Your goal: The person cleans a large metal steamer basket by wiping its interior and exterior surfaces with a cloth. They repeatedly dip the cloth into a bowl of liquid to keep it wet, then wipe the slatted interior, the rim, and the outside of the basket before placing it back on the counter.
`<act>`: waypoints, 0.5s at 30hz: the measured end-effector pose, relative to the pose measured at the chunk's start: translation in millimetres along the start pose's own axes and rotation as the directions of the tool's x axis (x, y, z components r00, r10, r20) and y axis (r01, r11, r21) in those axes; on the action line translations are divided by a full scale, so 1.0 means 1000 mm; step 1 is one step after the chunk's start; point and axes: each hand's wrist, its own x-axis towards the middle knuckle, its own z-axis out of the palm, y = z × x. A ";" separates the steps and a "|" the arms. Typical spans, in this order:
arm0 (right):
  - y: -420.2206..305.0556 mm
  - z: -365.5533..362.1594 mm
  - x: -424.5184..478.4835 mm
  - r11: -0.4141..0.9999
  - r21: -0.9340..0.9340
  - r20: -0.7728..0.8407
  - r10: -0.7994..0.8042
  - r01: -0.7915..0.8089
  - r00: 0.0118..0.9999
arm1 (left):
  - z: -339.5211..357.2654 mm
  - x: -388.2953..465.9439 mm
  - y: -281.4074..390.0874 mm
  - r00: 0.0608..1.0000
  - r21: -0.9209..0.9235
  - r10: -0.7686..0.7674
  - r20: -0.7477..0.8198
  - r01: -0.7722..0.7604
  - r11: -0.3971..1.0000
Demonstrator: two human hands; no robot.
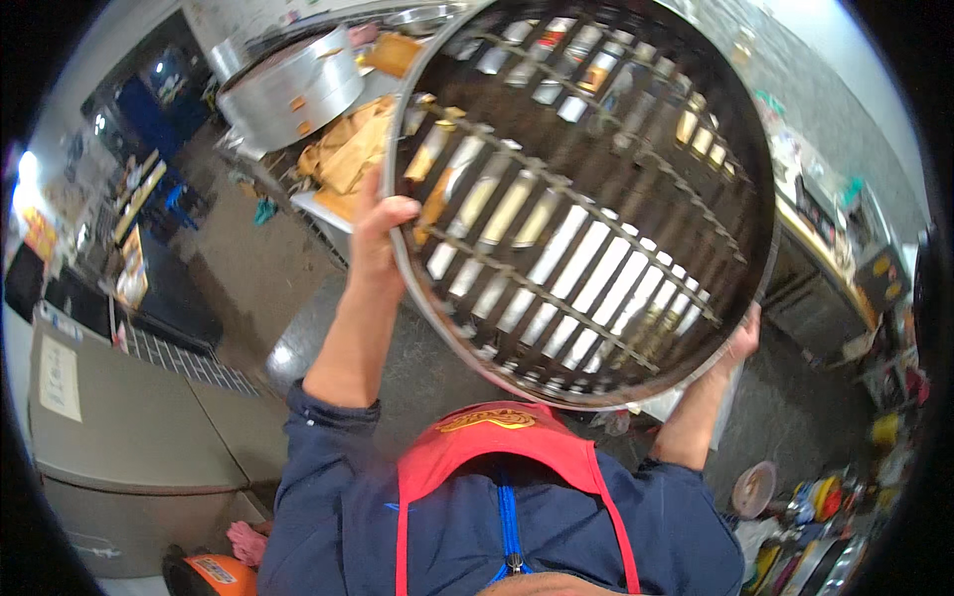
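Note:
A large round steamer tier [611, 160] with a metal rim and dark slats is raised and tilted in front of me. Twisted ties or wire run across the slats, and light from behind shows through the gaps. My left hand [378, 227] grips its left rim, thumb over the edge. At the lower right rim is my right hand [745, 337], partly hidden behind the tier, also holding it. No food shows on the slats. Below the tier I see my red apron [507, 447] over a dark blue zipped top.
Stacked metal steamer tiers [294, 97] and brown cloths [354, 149] lie on the left counter. A large grey metal cabinet [127, 417] stands lower left, near an orange container [216, 574]. At right are a cluttered worktop [827, 257] and a pale bowl [754, 488].

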 end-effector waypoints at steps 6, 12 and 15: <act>-0.055 0.069 -0.037 0.639 -0.594 0.168 -0.495 0.488 0.852 | -0.067 0.041 0.029 0.978 -0.221 -0.207 0.039 0.211 0.952; -0.037 0.138 -0.071 0.830 -0.474 -0.151 -0.404 0.293 0.902 | -0.128 0.098 0.092 0.967 -0.113 -0.248 0.060 0.253 0.961; -0.018 0.181 -0.073 0.819 -0.489 -0.170 -0.427 0.300 0.888 | -0.149 0.132 0.121 0.977 -0.114 -0.192 0.098 0.203 0.973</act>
